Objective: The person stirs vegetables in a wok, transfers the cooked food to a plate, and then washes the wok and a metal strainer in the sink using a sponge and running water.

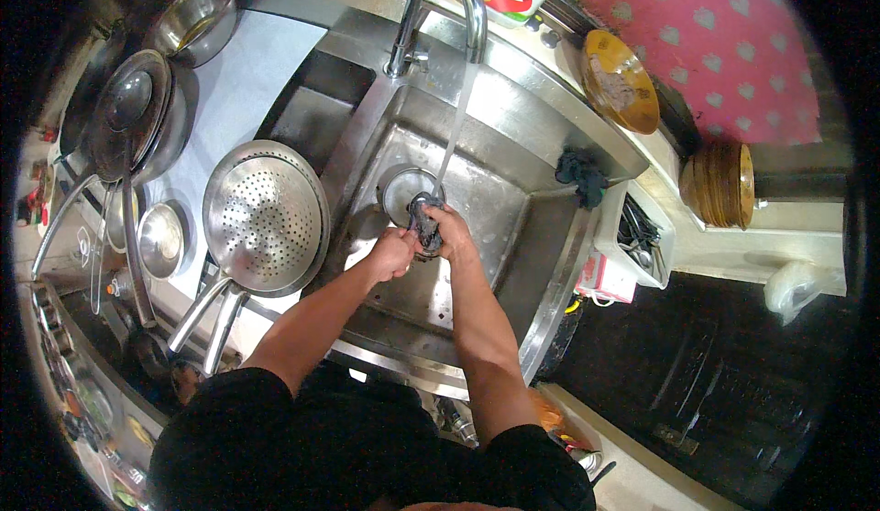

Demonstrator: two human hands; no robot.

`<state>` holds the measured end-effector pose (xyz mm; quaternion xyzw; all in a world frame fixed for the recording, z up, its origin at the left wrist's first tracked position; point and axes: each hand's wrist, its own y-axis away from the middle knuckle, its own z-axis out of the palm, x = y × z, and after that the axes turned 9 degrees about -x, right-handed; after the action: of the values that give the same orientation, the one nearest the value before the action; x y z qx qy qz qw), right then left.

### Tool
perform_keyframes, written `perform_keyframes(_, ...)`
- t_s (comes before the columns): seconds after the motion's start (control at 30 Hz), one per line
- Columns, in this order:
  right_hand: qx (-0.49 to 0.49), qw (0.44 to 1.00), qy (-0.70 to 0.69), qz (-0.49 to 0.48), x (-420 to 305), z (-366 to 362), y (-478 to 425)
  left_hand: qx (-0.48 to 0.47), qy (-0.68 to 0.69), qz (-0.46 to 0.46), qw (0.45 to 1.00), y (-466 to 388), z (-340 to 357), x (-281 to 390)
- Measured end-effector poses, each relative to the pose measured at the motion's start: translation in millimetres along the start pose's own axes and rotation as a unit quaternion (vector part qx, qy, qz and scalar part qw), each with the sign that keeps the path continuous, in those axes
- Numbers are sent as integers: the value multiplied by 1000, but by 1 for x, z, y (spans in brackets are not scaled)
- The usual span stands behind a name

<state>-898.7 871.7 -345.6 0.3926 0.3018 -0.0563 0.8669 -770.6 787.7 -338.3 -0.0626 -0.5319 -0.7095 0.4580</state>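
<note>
Water runs from the curved chrome faucet (474, 26) into the stainless steel sink (481, 174). Over the basin, my right hand (450, 229) grips a dark wet cloth or scrubber (427, 221) under the end of the stream. My left hand (395, 255) is closed beside it, its fingers touching the same dark bundle; whether it holds anything else is hidden. Just beyond both hands, a round metal bowl or strainer (409, 191) stands in the sink, partly covered by the bundle.
Left of the sink lie a perforated metal strainer (265, 219), a small metal bowl (161, 241) and a large metal bowl (199, 23). At right are a utensil bin (660, 243), stacked brown bowls (718, 184), an amber bowl (622, 85) and a dark cloth (583, 175).
</note>
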Motion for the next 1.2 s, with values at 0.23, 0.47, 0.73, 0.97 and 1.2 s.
perform_keyframes(0.23, 44, 990, 120, -59, 24, 2, 4, -32, -205, 77, 975, -16, -31, -12)
perform_keyframes(0.47, 97, 770, 577, -255, 4, 13, 13, 96, -339, 420, 836, -4, -15, 55)
perform_keyframes(0.73, 40, 871, 464, -160, -19, 17, 55, 81, -441, 474, 758, -16, -21, 80)
perform_keyframes(0.97, 162, 830, 517, -134, 22, -82, 92, 288, -420, 386, 769, -26, -23, 117)
perform_keyframes(1.2, 348, 496, 634, -480, -237, 31, 156, 174, -144, 184, 957, -125, -17, 87)
